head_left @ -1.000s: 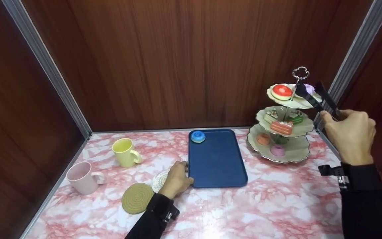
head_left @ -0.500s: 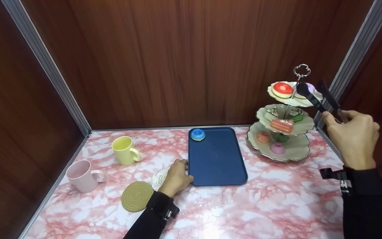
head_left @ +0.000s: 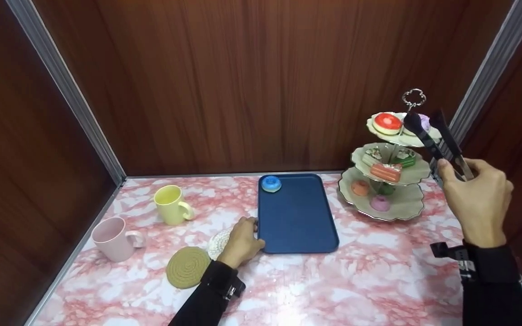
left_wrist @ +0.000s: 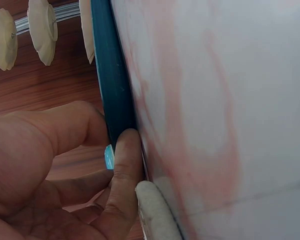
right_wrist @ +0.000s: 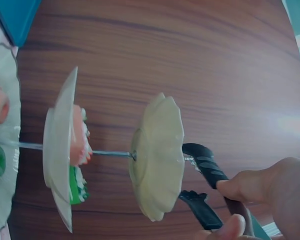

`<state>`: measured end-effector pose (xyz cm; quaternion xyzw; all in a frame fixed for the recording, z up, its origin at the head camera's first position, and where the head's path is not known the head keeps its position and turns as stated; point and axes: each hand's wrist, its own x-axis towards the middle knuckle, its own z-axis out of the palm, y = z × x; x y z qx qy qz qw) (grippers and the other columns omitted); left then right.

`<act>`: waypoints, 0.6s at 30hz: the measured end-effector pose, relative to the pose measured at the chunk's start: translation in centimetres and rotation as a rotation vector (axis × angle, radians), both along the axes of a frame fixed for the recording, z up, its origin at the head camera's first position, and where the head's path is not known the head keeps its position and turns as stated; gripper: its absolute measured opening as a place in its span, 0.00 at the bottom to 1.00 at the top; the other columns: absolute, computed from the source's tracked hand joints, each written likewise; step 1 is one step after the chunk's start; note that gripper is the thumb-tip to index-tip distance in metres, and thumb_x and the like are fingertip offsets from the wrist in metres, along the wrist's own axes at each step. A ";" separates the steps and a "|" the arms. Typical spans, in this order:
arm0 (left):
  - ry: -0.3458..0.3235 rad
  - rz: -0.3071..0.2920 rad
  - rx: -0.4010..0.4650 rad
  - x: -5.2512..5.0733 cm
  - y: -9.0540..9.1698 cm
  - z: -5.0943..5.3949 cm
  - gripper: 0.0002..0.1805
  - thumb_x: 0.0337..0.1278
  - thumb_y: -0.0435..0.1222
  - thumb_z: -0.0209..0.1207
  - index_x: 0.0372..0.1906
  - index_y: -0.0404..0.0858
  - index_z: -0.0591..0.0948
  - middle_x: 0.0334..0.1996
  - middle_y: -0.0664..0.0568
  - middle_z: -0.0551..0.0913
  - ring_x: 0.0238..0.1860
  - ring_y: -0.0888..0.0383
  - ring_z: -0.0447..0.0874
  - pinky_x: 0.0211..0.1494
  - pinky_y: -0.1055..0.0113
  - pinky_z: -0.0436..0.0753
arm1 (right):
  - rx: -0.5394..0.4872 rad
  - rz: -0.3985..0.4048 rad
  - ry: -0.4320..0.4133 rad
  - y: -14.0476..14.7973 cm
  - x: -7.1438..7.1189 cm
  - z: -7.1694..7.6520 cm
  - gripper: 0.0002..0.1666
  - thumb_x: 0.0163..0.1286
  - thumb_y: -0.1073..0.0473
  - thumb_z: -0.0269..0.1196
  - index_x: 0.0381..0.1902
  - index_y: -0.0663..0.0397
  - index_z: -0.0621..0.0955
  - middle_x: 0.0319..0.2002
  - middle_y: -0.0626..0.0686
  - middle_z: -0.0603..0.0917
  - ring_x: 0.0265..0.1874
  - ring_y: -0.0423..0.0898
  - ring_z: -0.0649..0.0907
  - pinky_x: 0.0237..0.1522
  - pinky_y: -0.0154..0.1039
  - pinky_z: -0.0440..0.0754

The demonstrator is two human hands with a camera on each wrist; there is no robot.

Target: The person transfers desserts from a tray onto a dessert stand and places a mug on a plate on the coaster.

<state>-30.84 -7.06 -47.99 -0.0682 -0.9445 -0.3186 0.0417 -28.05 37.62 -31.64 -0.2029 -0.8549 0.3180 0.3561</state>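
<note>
My left hand (head_left: 241, 244) grips the left edge of a dark blue tray (head_left: 297, 217) near its front corner. In the left wrist view, thumb and finger meet at the tray's wall (left_wrist: 112, 75). A blue doughnut (head_left: 271, 184) sits in the tray's back left corner. At the right, my right hand (head_left: 477, 199) holds black tongs (head_left: 449, 138) by their arms. The parted tips reach the top tier of a three-tier cake stand (head_left: 403, 209), either side of a purple doughnut (head_left: 424, 121) that they partly hide. Whether they touch it I cannot tell. A red doughnut (head_left: 387, 123) lies beside it.
Cake slices (head_left: 385, 172) fill the middle tier, and small cakes (head_left: 380, 203) the bottom one. Yellow (head_left: 170, 206) and pink mugs (head_left: 112, 240) stand left. A green coaster (head_left: 188, 267) and a white coaster (head_left: 217, 244) lie near my left hand. Wooden walls (head_left: 243, 90) enclose the table.
My right hand has dropped slightly, with the tongs' tips staying about the purple doughnut. The left hand and tray keep their places.
</note>
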 end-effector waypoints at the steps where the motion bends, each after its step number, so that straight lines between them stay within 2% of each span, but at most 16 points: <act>1: -0.001 0.001 0.002 0.0 0.0 0.0 0.34 0.33 0.35 0.64 0.56 0.35 0.74 0.41 0.50 0.76 0.42 0.56 0.73 0.50 0.62 0.75 | -0.006 0.001 0.006 -0.2 0.1 -0.2 0.34 0.44 0.27 0.63 0.45 0.37 0.84 0.37 0.51 0.86 0.30 0.41 0.79 0.30 0.34 0.67; 8: -0.008 0.002 0.016 0.0 0.0 0.0 0.33 0.34 0.35 0.65 0.56 0.36 0.74 0.42 0.49 0.76 0.43 0.55 0.74 0.52 0.61 0.74 | -0.031 0.023 0.038 -1.4 0.3 -1.3 0.33 0.45 0.26 0.62 0.46 0.34 0.83 0.36 0.50 0.87 0.27 0.36 0.77 0.29 0.33 0.67; 13: -0.001 0.000 0.016 0.0 0.0 0.1 0.33 0.34 0.35 0.64 0.56 0.35 0.74 0.42 0.48 0.76 0.43 0.55 0.74 0.51 0.61 0.75 | -0.005 0.048 0.090 -2.4 0.1 -2.1 0.32 0.46 0.27 0.62 0.46 0.35 0.83 0.31 0.49 0.87 0.22 0.33 0.77 0.27 0.32 0.67; 18: -0.005 0.004 0.020 0.0 0.0 0.0 0.33 0.33 0.34 0.63 0.56 0.35 0.74 0.42 0.50 0.76 0.43 0.55 0.74 0.51 0.62 0.75 | 0.036 0.079 0.149 -3.6 0.0 -2.9 0.30 0.48 0.30 0.62 0.43 0.37 0.84 0.24 0.48 0.84 0.20 0.37 0.76 0.24 0.32 0.66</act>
